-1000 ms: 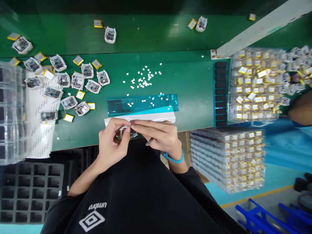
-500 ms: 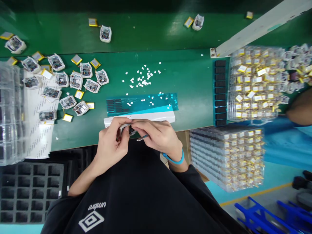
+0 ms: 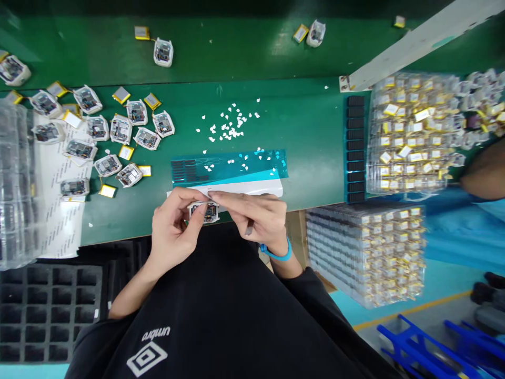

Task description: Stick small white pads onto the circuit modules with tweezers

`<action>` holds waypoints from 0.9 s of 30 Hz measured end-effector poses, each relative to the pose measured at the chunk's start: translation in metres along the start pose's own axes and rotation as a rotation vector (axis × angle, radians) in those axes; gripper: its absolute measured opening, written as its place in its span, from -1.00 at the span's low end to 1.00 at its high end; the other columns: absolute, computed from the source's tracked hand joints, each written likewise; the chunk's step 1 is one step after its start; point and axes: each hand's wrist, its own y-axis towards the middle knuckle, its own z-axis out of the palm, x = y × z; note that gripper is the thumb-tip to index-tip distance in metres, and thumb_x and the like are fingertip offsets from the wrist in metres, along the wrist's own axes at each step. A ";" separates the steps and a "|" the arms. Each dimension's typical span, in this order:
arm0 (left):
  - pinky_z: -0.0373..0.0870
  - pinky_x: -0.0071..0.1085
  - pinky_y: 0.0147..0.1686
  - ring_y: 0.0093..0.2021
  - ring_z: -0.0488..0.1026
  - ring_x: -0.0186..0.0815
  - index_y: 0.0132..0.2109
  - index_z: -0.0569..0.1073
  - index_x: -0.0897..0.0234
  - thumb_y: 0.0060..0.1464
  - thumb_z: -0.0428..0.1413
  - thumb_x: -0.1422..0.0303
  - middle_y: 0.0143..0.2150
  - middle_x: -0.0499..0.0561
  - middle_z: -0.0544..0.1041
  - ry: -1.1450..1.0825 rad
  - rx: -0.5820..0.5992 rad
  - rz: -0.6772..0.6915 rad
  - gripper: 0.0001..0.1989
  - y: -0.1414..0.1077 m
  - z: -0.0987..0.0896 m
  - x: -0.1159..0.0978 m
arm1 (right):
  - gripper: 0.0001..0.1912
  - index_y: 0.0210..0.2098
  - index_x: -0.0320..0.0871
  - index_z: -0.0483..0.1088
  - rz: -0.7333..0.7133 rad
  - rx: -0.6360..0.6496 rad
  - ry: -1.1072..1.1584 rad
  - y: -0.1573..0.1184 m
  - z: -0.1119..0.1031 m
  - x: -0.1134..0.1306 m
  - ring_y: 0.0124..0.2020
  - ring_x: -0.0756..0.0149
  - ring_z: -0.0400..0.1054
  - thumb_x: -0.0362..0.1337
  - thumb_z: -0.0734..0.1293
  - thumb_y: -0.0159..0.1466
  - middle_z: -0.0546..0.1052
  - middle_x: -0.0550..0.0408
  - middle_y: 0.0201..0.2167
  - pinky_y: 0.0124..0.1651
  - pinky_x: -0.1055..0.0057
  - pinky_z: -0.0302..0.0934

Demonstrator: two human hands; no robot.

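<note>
- The left hand [image 3: 173,231] is closed, pinching a white-framed circuit module [image 3: 203,212] between thumb and fingers.
- The right hand [image 3: 258,216] is curled, its fingertips [image 3: 215,195] on the module's top edge and the tip of metal tweezers [image 3: 249,228] showing below the palm; a blue wristband [image 3: 276,255] circles its wrist.
- The module sits just below a teal film sheet [image 3: 229,168], over the near edge of the green desk [image 3: 315,131].
- A white strip [image 3: 244,188] touches the sheet's near edge; white flecks [image 3: 232,123] lie beyond the sheet.
- Left of the sheet: more modules [image 3: 136,112] and yellow-edged pouch batteries [image 3: 121,95].
- Right of the sheet: clear packs of batteries [image 3: 410,131]; a co-worker's arm [image 3: 487,176] reaches in beyond them.
</note>
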 end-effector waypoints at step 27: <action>0.39 -0.52 -0.57 -0.45 0.56 -0.41 0.00 0.56 0.11 0.38 0.27 0.34 -0.18 -0.06 0.70 0.212 -0.135 -0.015 -0.90 -0.001 0.002 -0.004 | -0.37 -0.07 -0.09 0.58 0.861 -0.114 0.668 0.006 0.054 0.007 -0.52 0.38 0.48 0.34 0.49 0.28 0.69 0.17 -0.44 -0.38 0.40 0.46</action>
